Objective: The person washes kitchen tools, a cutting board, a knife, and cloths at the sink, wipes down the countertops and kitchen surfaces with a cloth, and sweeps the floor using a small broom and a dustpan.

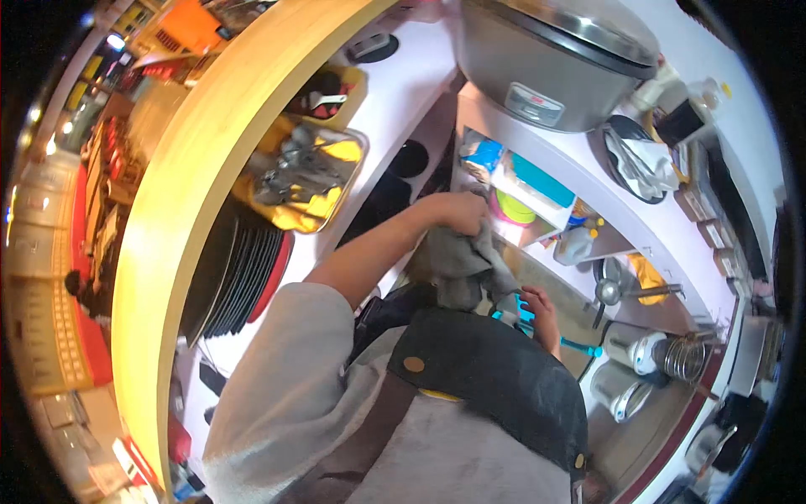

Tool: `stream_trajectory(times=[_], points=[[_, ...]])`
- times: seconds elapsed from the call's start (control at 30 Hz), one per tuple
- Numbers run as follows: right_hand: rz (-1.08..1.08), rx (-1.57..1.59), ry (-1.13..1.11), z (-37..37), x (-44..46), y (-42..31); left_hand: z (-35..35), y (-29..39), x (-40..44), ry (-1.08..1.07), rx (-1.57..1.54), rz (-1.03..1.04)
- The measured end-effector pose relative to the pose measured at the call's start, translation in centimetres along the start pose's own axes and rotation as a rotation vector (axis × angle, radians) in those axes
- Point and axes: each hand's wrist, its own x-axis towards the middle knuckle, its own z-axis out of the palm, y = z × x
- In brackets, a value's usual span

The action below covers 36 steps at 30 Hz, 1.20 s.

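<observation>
My left hand [467,213] is closed on a crumpled grey cloth [460,267], which hangs down in front of my dark apron [495,378]. My right hand [541,319] is beside the cloth's lower end, with its fingers apart; its wrist goes out of sight behind the apron. Whether those fingers touch the cloth, I cannot tell. Close by my right hand is a teal plastic object [522,312] with a teal rod [581,347], partly covered by the cloth and hand.
A large grey cooker [550,71] stands on the counter above open shelves. To the left are a tray of dark-handled utensils [306,168], a stack of black plates [243,269] and a curved wooden ledge [168,218]. At right are a ladle [609,291] and white-lidded metal containers [625,346].
</observation>
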Motion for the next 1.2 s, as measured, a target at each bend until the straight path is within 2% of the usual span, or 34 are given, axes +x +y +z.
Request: stream_trajectory(times=[0.13, 0.17, 0.2, 0.23, 0.3, 0.33, 0.37, 0.4, 0.47, 0.53, 0.57, 0.6, 0.63, 0.67, 0.7, 0.77, 0.8, 0.87, 0.93, 0.97, 1.0, 1.07, 1.1, 1.17, 1.2], points=[[0.009, 0.044, -0.108, -0.8, 1.1, 2.7, -3.2, 3.8, -8.7, 0.431, -0.214, -0.173], [0.019, 0.005, -0.126, -0.5, 0.7, 2.4, -3.6, 3.2, -10.9, 0.531, -0.146, -0.272], [0.031, -0.023, -0.131, -0.1, 0.2, 1.5, -5.1, 6.0, -14.6, 0.599, -0.246, -0.492], [0.051, -0.037, -0.113, -0.2, -0.2, 1.3, -5.5, 5.8, -17.3, 0.749, -0.09, -0.566], [-0.083, -0.142, -0.196, -1.5, 2.0, 5.2, -5.5, 4.4, -21.8, 1.075, -0.109, -0.733], [-0.053, -0.211, -0.179, -1.3, 1.4, 4.7, -6.0, 5.3, -23.1, 1.092, -0.139, -0.683], [-0.088, -0.283, -0.22, -1.9, 1.3, 6.0, -5.7, 4.2, -24.7, 1.006, -0.034, -0.751], [-0.059, -0.269, -0.203, -2.1, 0.7, 7.0, -4.8, 2.3, -26.3, 0.866, 0.207, -0.854], [-0.023, -0.286, -0.146, -3.7, -1.0, 8.4, -3.0, 2.5, -24.9, 0.782, 0.45, -1.113], [-0.001, -0.37, -0.084, -5.8, -3.2, 9.1, -2.9, 4.1, -21.4, 0.847, 0.382, -0.799], [0.183, -0.373, -0.006, -7.2, -3.2, 11.8, -3.3, 6.1, -18.5, 0.785, 0.301, -0.676], [0.136, -0.398, 0.058, -9.3, -4.1, 13.8, -3.6, 7.6, -15.6, 0.687, 0.166, -0.496], [0.087, -0.429, 0.113, -10.7, -5.1, 15.0, -3.1, 8.9, -12.4, 0.655, 0.27, -0.343], [0.146, -0.406, 0.292, -11.4, -6.2, 14.3, -2.6, 11.9, -8.8, 0.594, 0.031, -0.194], [0.203, -0.38, 0.464, -11.8, -7.5, 12.8, -1.9, 14.0, -5.6, 0.49, 0.069, -0.061], [0.001, -0.347, 0.66, -13.1, -7.5, 11.8, 1.3, 17.5, -0.5, 0.302, -0.013, 0.238], [-0.087, -0.332, 0.641, -13.1, -8.2, 9.6, 3.3, 18.5, 2.2, 0.149, -0.121, 0.294], [-0.274, -0.295, 0.594, -12.8, -8.8, 4.7, 8.5, 19.6, 7.3, -0.013, -0.159, 0.385], [-0.374, -0.299, 0.669, -12.9, -7.2, 5.7, 12.5, 21.7, 11.2, 0.157, -0.188, 0.624], [-0.421, -0.3, 0.707, -12.8, -6.3, 6.6, 13.3, 23.0, 12.4, 0.15, -0.197, 0.677], [-0.411, -0.236, 0.882, -12.1, -5.5, 8.0, 13.9, 24.0, 13.3, 0.142, -0.207, 0.729], [-0.303, 0.079, 1.134, -10.6, -4.1, 11.3, 14.9, 25.0, 14.3, -0.035, -0.14, 0.65], [-0.155, 0.377, 1.072, -9.7, -3.6, 12.3, 15.3, 25.4, 14.8, -0.117, -0.107, 0.609], [-0.069, 0.975, 0.809, -6.3, -3.2, 11.7, 16.8, 25.2, 14.8, -0.094, -0.056, 0.552], [-0.031, 1.124, 0.748, -5.2, -2.1, 11.5, 17.6, 24.8, 14.6, -0.087, -0.027, 0.525]])
